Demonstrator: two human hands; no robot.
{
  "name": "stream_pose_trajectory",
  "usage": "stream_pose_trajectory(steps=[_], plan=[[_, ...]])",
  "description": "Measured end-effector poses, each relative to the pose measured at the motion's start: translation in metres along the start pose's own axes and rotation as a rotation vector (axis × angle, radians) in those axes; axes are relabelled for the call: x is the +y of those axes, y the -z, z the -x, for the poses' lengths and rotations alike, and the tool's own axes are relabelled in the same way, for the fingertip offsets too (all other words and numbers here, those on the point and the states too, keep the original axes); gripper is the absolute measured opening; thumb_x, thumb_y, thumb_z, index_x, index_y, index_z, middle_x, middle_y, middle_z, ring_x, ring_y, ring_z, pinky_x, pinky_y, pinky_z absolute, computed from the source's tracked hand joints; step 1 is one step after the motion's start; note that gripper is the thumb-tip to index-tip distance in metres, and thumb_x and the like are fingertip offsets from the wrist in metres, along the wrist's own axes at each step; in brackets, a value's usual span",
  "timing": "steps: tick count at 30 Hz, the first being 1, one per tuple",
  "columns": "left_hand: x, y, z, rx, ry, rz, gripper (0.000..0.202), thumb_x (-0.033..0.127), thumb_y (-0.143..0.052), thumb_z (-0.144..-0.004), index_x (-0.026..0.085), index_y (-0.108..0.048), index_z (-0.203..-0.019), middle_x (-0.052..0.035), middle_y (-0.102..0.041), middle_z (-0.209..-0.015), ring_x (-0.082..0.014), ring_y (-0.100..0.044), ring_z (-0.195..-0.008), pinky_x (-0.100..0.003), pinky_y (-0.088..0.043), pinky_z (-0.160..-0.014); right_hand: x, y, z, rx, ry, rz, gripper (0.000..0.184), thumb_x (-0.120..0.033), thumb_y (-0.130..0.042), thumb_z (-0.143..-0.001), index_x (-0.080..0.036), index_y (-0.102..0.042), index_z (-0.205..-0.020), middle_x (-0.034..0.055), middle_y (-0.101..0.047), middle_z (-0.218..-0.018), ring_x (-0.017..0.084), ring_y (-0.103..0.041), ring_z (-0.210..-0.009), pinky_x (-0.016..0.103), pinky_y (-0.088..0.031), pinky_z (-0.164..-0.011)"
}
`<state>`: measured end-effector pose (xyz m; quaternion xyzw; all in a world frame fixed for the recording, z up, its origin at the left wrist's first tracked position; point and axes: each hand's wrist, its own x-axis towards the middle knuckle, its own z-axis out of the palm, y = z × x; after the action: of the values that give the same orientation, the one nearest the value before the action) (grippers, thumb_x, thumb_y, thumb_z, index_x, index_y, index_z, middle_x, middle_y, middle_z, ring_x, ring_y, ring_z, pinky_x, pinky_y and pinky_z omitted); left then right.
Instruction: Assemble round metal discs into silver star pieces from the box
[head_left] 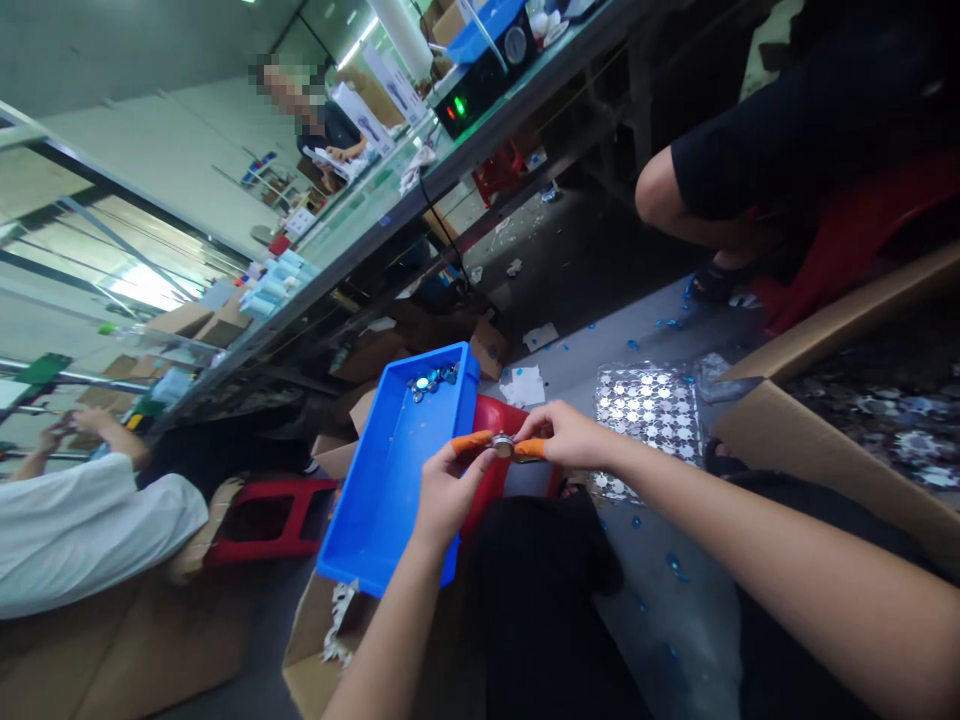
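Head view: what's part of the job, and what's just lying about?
Job: left hand, right hand, orange finger cots, pinched small round metal disc, blue plastic tray, its discs.
Lying about: punched silver sheet, cardboard box, blue scraps on floor.

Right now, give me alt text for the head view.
The left hand and right hand, with orange fingertip covers, pinch a small round metal disc beside a blue plastic tray holding more discs. A punched metal sheet lies on the floor beyond.
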<state>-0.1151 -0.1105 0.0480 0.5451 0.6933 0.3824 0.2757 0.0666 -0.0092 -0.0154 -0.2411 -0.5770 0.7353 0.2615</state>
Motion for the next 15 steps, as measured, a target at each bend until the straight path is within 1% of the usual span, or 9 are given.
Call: stream_pose_trajectory(steps=[1,3,5,7,10,12,15], plan=[[0.000,-0.002,-0.002,-0.003,0.061,0.084,0.033,0.037,-0.079,-0.082,0.016,-0.073,-0.107,-0.0116,-0.074,-0.105,-0.0234,-0.069,-0.095,-0.037,-0.056,-0.087,-0.002,0.002,0.000,-0.002,-0.005,-0.004,0.016,-0.024,-0.075,-0.077,-0.013,-0.078,-0.088,0.0081,-0.076,-0.083,0.017,-0.067,-0.073,0.025,-0.051,-0.065],[-0.002,-0.009,-0.006,0.036,0.130,0.200,0.035,0.038,-0.082,-0.077,0.014,-0.074,-0.102,-0.0112,-0.075,-0.099,-0.0212,-0.069,-0.088,-0.033,-0.055,-0.080,-0.006,0.005,0.000,0.008,-0.016,0.000,0.016,-0.025,-0.075,-0.078,-0.014,-0.077,-0.089,0.0071,-0.075,-0.081,0.016,-0.065,-0.071,0.024,-0.050,-0.063],[-0.004,-0.018,-0.015,0.097,0.166,0.296,0.039,0.039,-0.087,-0.070,0.013,-0.074,-0.096,-0.0093,-0.074,-0.088,-0.0185,-0.067,-0.078,-0.030,-0.054,-0.073,-0.010,0.008,0.000,0.052,-0.016,0.002,0.018,-0.028,-0.076,-0.078,-0.014,-0.076,-0.089,0.0057,-0.073,-0.080,0.014,-0.063,-0.069,0.023,-0.049,-0.061],[-0.005,-0.033,-0.028,0.139,0.174,0.377,0.043,0.041,-0.091,-0.062,0.012,-0.072,-0.088,-0.0067,-0.072,-0.079,-0.0164,-0.064,-0.070,-0.028,-0.052,-0.068,-0.013,0.014,-0.003,0.127,0.007,0.006,0.019,-0.030,-0.076,-0.077,-0.014,-0.073,-0.087,0.0044,-0.071,-0.081,0.013,-0.061,-0.068,0.022,-0.047,-0.061],[-0.005,-0.065,-0.054,0.138,0.146,0.455,0.046,0.042,-0.093,-0.055,0.012,-0.067,-0.080,-0.0028,-0.067,-0.070,-0.0137,-0.061,-0.062,-0.026,-0.050,-0.063,-0.015,0.033,-0.008,0.276,0.072,0.040,0.016,-0.026,-0.076,-0.075,-0.014,-0.067,-0.078,0.0023,-0.067,-0.078,0.012,-0.057,-0.067,0.022,-0.045,-0.061],[-0.003,-0.092,-0.074,0.102,0.125,0.501,0.046,0.042,-0.092,-0.055,0.013,-0.065,-0.078,-0.0007,-0.064,-0.066,-0.0122,-0.058,-0.059,-0.025,-0.048,-0.062,-0.015,0.054,-0.009,0.362,0.110,0.069,0.018,-0.026,-0.077,-0.072,-0.014,-0.064,-0.074,0.0008,-0.064,-0.074,0.012,-0.056,-0.067,0.022,-0.044,-0.061],[0.000,-0.130,-0.099,0.016,0.102,0.572,0.045,0.043,-0.091,-0.055,0.014,-0.064,-0.077,0.0007,-0.062,-0.065,-0.0115,-0.057,-0.059,-0.024,-0.046,-0.061,-0.013,0.088,-0.002,0.454,0.116,0.078,0.027,-0.032,-0.081,-0.067,-0.014,-0.062,-0.071,-0.0001,-0.062,-0.072,0.012,-0.055,-0.067,0.022,-0.042,-0.061]])
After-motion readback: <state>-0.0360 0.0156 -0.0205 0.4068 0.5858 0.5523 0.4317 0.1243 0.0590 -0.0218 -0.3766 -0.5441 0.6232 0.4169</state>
